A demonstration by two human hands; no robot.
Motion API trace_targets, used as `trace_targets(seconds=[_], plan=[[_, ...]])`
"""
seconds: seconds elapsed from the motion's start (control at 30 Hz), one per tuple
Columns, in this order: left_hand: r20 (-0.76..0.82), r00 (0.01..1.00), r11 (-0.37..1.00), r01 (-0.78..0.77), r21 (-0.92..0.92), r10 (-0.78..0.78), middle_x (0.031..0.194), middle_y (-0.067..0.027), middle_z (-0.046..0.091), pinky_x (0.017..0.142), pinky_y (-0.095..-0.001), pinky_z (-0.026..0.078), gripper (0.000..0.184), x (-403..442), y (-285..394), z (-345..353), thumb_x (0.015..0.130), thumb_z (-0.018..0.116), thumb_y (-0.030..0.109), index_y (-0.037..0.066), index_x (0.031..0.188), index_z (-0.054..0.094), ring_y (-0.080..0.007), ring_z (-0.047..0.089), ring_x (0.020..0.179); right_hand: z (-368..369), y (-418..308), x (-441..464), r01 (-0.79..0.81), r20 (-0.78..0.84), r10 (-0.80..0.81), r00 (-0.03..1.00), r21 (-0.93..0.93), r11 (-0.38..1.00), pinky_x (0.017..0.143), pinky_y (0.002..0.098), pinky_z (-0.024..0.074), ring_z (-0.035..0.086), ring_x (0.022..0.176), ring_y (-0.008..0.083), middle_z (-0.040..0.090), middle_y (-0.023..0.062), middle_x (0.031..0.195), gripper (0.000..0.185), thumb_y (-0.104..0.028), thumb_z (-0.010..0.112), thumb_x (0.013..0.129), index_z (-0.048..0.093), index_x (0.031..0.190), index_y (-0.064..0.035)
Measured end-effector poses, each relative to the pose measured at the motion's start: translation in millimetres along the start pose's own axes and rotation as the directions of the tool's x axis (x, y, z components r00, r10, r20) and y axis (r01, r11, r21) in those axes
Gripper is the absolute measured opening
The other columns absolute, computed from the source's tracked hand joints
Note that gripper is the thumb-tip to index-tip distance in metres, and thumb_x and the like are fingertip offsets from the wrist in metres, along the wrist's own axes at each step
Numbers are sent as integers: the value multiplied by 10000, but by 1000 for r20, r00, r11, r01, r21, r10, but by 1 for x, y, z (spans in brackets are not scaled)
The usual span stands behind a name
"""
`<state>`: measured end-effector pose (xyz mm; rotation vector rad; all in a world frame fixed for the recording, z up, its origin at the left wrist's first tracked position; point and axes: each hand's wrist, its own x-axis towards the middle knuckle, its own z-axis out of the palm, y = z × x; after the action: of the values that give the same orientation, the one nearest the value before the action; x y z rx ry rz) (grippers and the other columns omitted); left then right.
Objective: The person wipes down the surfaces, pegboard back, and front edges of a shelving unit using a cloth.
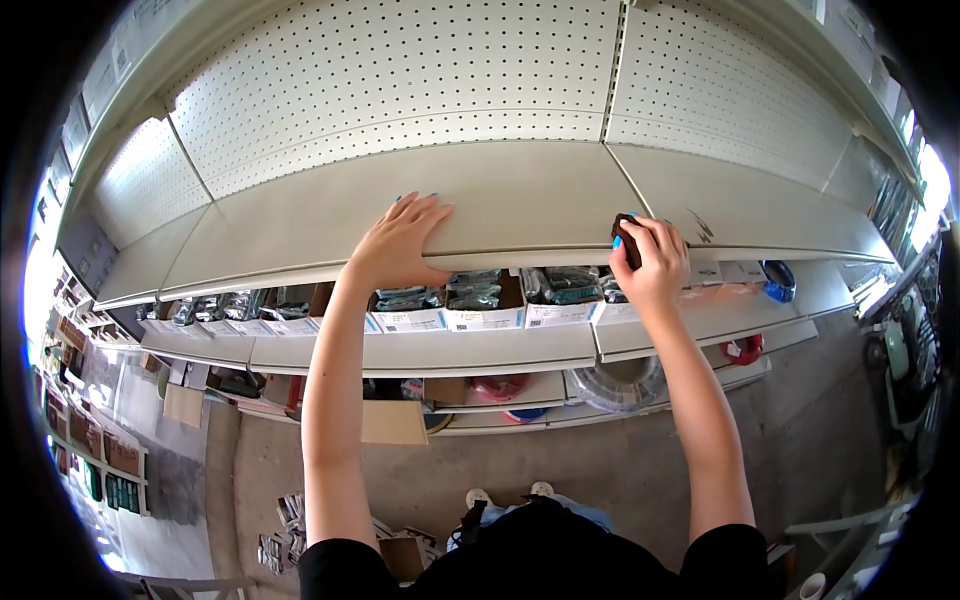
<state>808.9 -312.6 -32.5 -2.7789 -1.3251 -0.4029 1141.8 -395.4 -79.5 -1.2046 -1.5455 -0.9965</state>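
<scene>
My left hand (400,243) lies with fingers spread on the cream metal shelf (520,185), its thumb near the front lip. Farther right, my right hand (652,258) grips a small dark brown block (627,240), sponge-like in look, at the shelf's front edge. My fingers hide part of the block, so its exact kind is unclear. Just right of that hand, dark scuff marks (702,228) show on the shelf surface. Below my left hand stand open white boxes (485,318) filled with plastic-wrapped packets.
A perforated back panel (400,85) rises behind the shelf. On lower shelves are a blue coil (778,282), a clear hose coil (618,385) and a red coil (742,348). Loose packets (285,535) lie on the floor to the left of my feet.
</scene>
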Motion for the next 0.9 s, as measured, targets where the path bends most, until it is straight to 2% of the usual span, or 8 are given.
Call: trace_targets(seconds=[0.1,0.27,0.47,0.6,0.67,0.73,0.9], plan=[[-15,1000,1000,6,-6,-6,1460,-97,341,1123,-402,276,867,-1,2,0,610,753,359,172,1384,411,-294,237,1384,3,-18,4,-4,15,5,1000,-16,1000,732,375,487,599,815,241,625,22,903,196,-192,662,677,669,855,-112],[-49,999,1000,-3,-10,3,1454,-98,352,1116,-407,288,863,-1,1,2,597,764,356,179,1372,427,-306,261,1373,28,-77,20,58,5,-59,998,133,989,732,373,485,586,809,243,608,38,911,209,-223,674,677,655,852,-111],[-69,997,1000,-29,-12,28,1448,-95,363,1118,-412,288,877,-2,-4,5,577,777,337,188,1369,431,-311,267,1370,53,-141,36,101,77,-129,989,291,951,752,355,504,612,818,227,612,44,894,192,-169,691,690,641,856,-89],[-42,999,1000,-17,-13,16,1458,-87,351,1128,-407,270,883,-3,-4,3,584,768,320,191,1383,414,-309,253,1376,44,-129,38,138,121,-190,974,343,929,741,353,512,621,837,217,620,23,920,232,-184,699,692,660,913,-122],[-22,1000,1000,-14,-9,13,1464,-84,343,1135,-404,257,889,-3,-3,2,587,763,313,194,1391,403,-308,243,1381,37,-112,37,180,97,-219,971,310,933,707,350,522,615,825,211,604,30,919,241,-211,689,691,649,906,-111],[-3,1000,1000,-2,-5,2,1470,-84,334,1138,-404,248,891,-2,-2,0,594,755,320,196,1399,392,-308,235,1384,27,-88,32,154,107,-190,976,280,948,709,346,524,621,822,207,613,11,927,247,-214,684,691,658,926,-140],[12,1000,1000,3,-2,-3,1474,-84,326,1144,-403,234,892,0,-1,1,597,735,337,191,1403,383,-309,227,1386,2,-22,18,110,142,-140,980,197,974,723,356,520,625,837,220,638,12,938,249,-190,678,694,677,938,-140]])
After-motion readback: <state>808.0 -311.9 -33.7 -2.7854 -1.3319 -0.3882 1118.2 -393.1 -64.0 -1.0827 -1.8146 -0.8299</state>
